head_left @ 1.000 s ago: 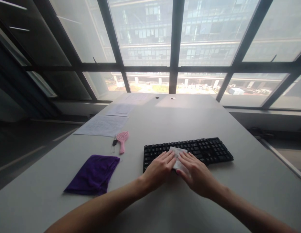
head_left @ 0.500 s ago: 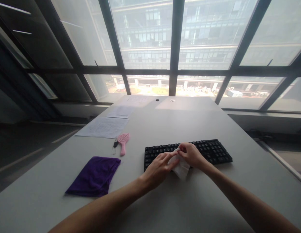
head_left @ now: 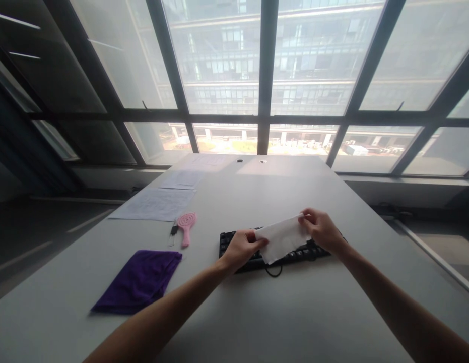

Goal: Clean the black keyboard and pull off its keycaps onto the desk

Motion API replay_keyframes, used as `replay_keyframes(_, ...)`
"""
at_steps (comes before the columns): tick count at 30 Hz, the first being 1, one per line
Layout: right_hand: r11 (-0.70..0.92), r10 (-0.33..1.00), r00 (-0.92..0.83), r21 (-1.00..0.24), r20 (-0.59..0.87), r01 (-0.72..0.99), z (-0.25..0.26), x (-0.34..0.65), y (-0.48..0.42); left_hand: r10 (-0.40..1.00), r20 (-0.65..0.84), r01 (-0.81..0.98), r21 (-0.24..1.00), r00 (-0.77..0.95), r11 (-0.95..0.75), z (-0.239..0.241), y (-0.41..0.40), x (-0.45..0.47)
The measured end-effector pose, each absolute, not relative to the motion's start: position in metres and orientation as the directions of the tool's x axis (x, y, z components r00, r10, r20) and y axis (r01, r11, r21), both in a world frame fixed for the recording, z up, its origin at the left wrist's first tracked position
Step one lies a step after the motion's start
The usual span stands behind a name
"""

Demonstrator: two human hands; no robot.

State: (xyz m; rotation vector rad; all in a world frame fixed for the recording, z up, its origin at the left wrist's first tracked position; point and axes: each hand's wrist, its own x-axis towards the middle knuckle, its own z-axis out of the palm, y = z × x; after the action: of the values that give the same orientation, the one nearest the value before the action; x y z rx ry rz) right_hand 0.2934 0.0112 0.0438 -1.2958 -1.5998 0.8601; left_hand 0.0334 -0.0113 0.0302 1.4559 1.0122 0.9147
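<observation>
A white wipe (head_left: 282,239) is stretched between my two hands above a black keyboard (head_left: 294,257). My left hand (head_left: 242,247) pinches its left edge between thumb and fingers, over the keyboard's left part. At the upper right corner, my right hand (head_left: 320,227) pinches the wipe too. The wipe and both hands cover most of the keys. A loop of black cable (head_left: 274,272) pokes out at the keyboard's near edge.
Left of the keyboard lie a pink hairbrush (head_left: 186,226), a small black-and-clear item (head_left: 174,231) and a folded purple cloth (head_left: 138,282). Sheets of paper (head_left: 154,203) line the table's left side. Large windows rise beyond the far edge.
The wipe was bunched under my fingers on the keyboard; now it is spread out and lifted. My hands have moved apart, the right one up and to the right.
</observation>
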Motion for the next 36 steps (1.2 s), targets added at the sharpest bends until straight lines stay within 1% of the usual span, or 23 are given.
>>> replay_keyframes(3, 0.137, 0.989, 0.003, -0.917, 0.149, 0.375, 0.039, 0.301, 0.006, 0.941, -0.025, 0.108, 0.994, 0.337, -0.012, 0.032, -0.01, 0.04)
replay_keyframes(6, 0.011, 0.996, 0.084, -0.946, 0.04, 0.323, 0.033, 0.306, 0.001, 0.937, -0.017, 0.149, 0.988, 0.348, -0.037, 0.033, -0.003, 0.046)
replay_keyframes(8, -0.026, 0.998, 0.058, -0.961, -0.01, 0.275, 0.028, 0.308, -0.002, 0.938, 0.01, 0.217, 0.972, 0.348, -0.091, 0.032, 0.004, 0.049)
replay_keyframes(9, -0.016, 0.999, 0.034, -0.961, -0.007, 0.276, 0.025, 0.309, -0.002, 0.94, 0.03, 0.272, 0.954, 0.341, -0.129, 0.031, 0.008, 0.049)
replay_keyframes(11, 0.053, 0.997, 0.032, -0.931, 0.069, 0.36, 0.019, 0.31, -0.002, 0.945, 0.087, 0.408, 0.887, 0.316, -0.218, 0.03, 0.015, 0.049)
replay_keyframes(14, 0.144, 0.959, 0.115, -0.797, 0.258, 0.586, 0.012, 0.31, -0.003, 0.935, 0.149, 0.567, 0.76, 0.322, -0.317, 0.026, 0.02, 0.045)
replay_keyframes(16, 0.138, 0.951, 0.123, -0.745, 0.283, 0.652, 0.01, 0.309, -0.005, 0.929, 0.152, 0.619, 0.707, 0.338, -0.341, 0.023, 0.02, 0.041)
replay_keyframes(20, 0.092, 0.983, 0.065, -0.766, 0.172, 0.637, 0.01, 0.303, -0.011, 0.926, 0.144, 0.66, 0.663, 0.35, -0.353, 0.017, 0.017, 0.037)
replay_keyframes(25, 0.0, 0.999, 0.032, -0.813, 0.023, 0.583, 0.005, 0.296, -0.01, 0.922, 0.14, 0.668, 0.652, 0.361, -0.36, 0.017, 0.017, 0.037)
replay_keyframes(28, -0.023, 1.0, 0.024, -0.845, -0.012, 0.535, 0.002, 0.298, -0.006, 0.924, 0.131, 0.669, 0.654, 0.359, -0.352, 0.019, 0.017, 0.036)
replay_keyframes(31, -0.031, 0.999, 0.034, -0.852, -0.015, 0.523, 0.003, 0.304, -0.002, 0.924, 0.127, 0.668, 0.657, 0.36, -0.35, 0.02, 0.017, 0.035)
replay_keyframes(34, -0.041, 0.999, 0.025, -0.837, -0.033, 0.546, 0.004, 0.309, 0.001, 0.926, 0.124, 0.676, 0.65, 0.357, -0.348, 0.022, 0.017, 0.034)
replay_keyframes(36, -0.036, 0.998, -0.011, -0.802, -0.054, 0.596, 0.004, 0.311, 0.002, 0.925, 0.118, 0.69, 0.633, 0.362, -0.351, 0.023, 0.016, 0.034)
